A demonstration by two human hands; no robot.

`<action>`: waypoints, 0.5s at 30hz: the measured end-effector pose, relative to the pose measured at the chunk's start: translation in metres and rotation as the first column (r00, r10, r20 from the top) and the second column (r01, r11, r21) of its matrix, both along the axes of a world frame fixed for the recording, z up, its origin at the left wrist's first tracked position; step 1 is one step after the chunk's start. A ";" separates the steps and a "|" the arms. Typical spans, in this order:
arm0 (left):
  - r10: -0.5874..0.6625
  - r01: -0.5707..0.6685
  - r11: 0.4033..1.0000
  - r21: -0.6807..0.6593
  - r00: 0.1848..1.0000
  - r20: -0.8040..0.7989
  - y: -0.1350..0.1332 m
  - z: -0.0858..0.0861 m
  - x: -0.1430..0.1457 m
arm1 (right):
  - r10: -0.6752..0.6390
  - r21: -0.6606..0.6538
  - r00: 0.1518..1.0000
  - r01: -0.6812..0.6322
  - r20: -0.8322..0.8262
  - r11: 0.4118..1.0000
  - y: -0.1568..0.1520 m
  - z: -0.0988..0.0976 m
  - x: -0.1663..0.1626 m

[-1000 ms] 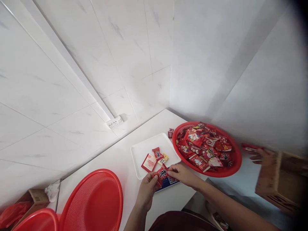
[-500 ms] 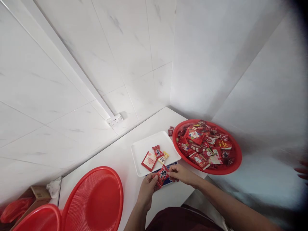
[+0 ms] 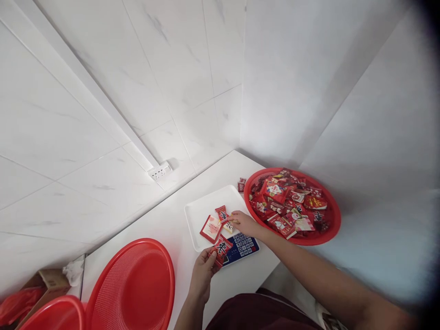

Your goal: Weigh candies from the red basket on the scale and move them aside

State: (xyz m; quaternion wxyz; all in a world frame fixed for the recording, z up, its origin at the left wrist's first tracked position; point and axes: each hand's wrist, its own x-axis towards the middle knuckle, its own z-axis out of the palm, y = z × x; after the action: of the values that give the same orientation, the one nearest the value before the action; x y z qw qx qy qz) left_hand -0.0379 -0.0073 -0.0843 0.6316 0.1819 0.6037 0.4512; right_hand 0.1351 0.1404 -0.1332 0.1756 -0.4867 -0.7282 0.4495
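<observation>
White bench [image 3: 240,277] surface, viewed from above, ran along a tiled wall [image 3: 178,73]. Nearest at left stood a red basket [image 3: 147,286]. Beside it, the left hand [image 3: 203,271] was clamped on a red packet [image 3: 222,250] at the left end of a blue keypad [image 3: 244,245]. Behind this, a white tray [image 3: 195,213] carried a square packet [image 3: 211,229], a second red packet [image 3: 222,213] and a yellow packet [image 3: 228,226]. Well apart from the left, the right hand [image 3: 245,223] had its fingertips at the yellow packet; whether they gripped it could not be told. At right, a second basket [image 3: 309,239] held heaped packets [image 3: 292,206].
</observation>
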 end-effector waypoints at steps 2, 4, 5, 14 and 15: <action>0.015 -0.015 1.000 -0.014 1.000 -0.003 -0.003 -0.001 -0.003 | 0.030 -0.007 0.999 -0.030 0.017 1.000 0.007 -0.003 -0.006; 0.029 -0.029 0.999 -0.022 1.000 -0.002 -0.005 -0.002 -0.006 | 0.029 -0.016 0.999 -0.029 0.040 0.999 0.011 -0.006 -0.011; 0.036 -0.036 0.999 -0.025 0.999 -0.001 -0.005 -0.002 -0.007 | 0.020 -0.023 0.999 -0.018 0.051 1.000 0.012 -0.008 -0.012; 0.064 -0.063 0.997 -0.032 0.998 0.025 0.000 -0.003 -0.008 | -0.133 -0.046 0.991 0.133 0.007 0.990 0.013 0.004 0.005; 0.062 -0.061 0.998 -0.031 0.998 0.025 0.003 -0.005 -0.007 | -0.148 -0.052 0.989 0.147 -0.003 0.988 0.011 0.007 0.011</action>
State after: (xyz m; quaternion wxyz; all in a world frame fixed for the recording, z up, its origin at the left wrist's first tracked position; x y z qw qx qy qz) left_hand -0.0452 -0.0042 -0.0889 0.6280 0.1476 0.6074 0.4636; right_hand 0.1463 0.1517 -0.1259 0.1984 -0.5420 -0.6778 0.4555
